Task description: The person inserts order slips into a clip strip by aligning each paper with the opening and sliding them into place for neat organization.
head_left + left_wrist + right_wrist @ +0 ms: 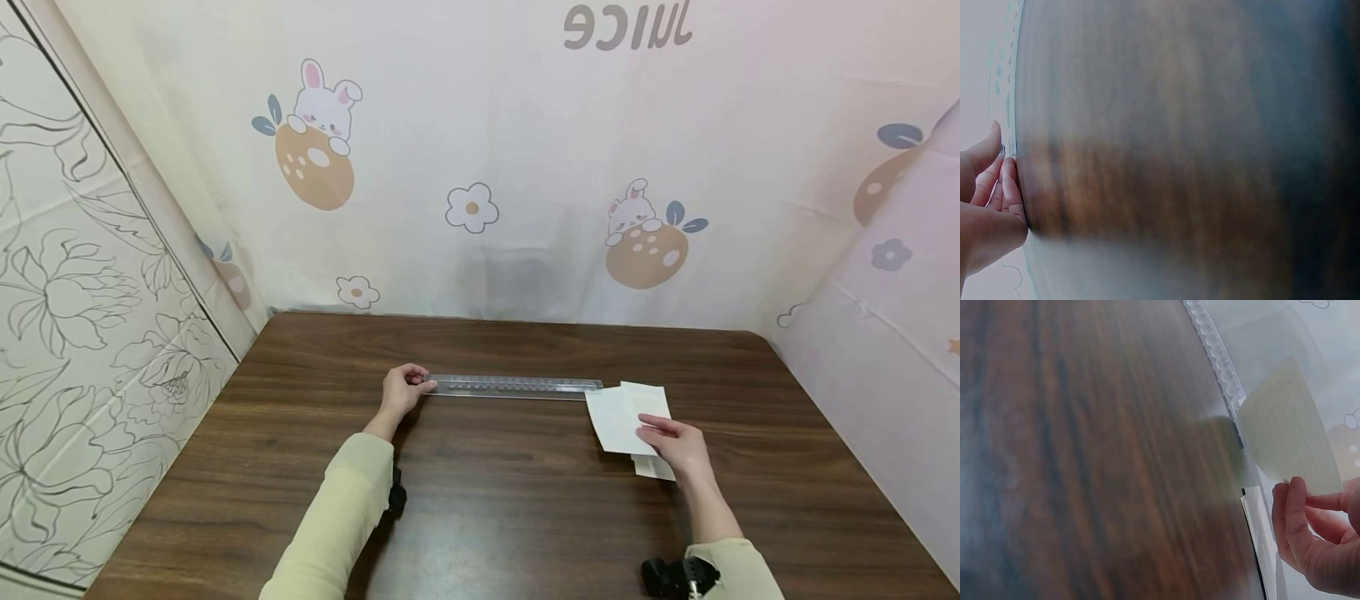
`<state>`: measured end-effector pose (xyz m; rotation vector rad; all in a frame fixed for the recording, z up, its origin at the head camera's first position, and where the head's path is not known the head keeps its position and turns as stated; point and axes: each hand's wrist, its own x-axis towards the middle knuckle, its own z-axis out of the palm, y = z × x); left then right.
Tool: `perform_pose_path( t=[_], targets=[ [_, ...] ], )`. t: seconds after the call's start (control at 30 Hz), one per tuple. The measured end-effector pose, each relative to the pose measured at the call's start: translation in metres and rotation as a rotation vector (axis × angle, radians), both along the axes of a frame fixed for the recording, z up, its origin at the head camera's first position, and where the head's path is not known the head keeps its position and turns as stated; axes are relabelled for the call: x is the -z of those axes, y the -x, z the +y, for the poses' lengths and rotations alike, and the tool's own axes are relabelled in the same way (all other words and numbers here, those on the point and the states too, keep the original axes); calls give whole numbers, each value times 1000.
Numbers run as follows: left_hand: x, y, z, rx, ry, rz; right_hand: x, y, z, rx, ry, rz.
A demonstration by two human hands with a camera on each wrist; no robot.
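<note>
A long clear plastic ruler [517, 385] lies crosswise on the brown wooden table. My left hand [403, 392] pinches the ruler's left end between thumb and fingers; in the left wrist view the ruler edge [1012, 94] runs up from the fingertips. Between thumb and fingers, my right hand [684, 448] holds a white sheet of paper [613, 427] by its right edge. That sheet overlaps the ruler's right end in the head view, and it stands tilted up off the table in the right wrist view. Beneath it, another white paper [654, 468] lies on the table, partly covered.
The wooden table [480, 492] has rounded far corners. A cloth curtain [420, 125] printed with rabbits and flowers hangs behind it. At the left stands a panel [90, 333] with line-drawn flowers. Black wrist cameras are strapped near both sleeves.
</note>
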<state>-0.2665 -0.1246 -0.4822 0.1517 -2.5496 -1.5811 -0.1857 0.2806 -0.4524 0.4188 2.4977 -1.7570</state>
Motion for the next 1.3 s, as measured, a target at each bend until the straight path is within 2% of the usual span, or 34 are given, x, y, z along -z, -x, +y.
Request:
perform_pose_path(
  t=[0.37,0.57,1.07,1.3],
  targets=[
    [-1,0,1,-1,1,-5,8,5,1,-5,25,6],
    [-1,0,1,-4,2,3,6,5,-4,-11,-21,-28],
    [-1,1,1,-2,7,-9,6,7,-11,-36,-26,-6],
    [-2,0,0,-1,4,-8,7,9,-14,-32,12,-10]
  ],
)
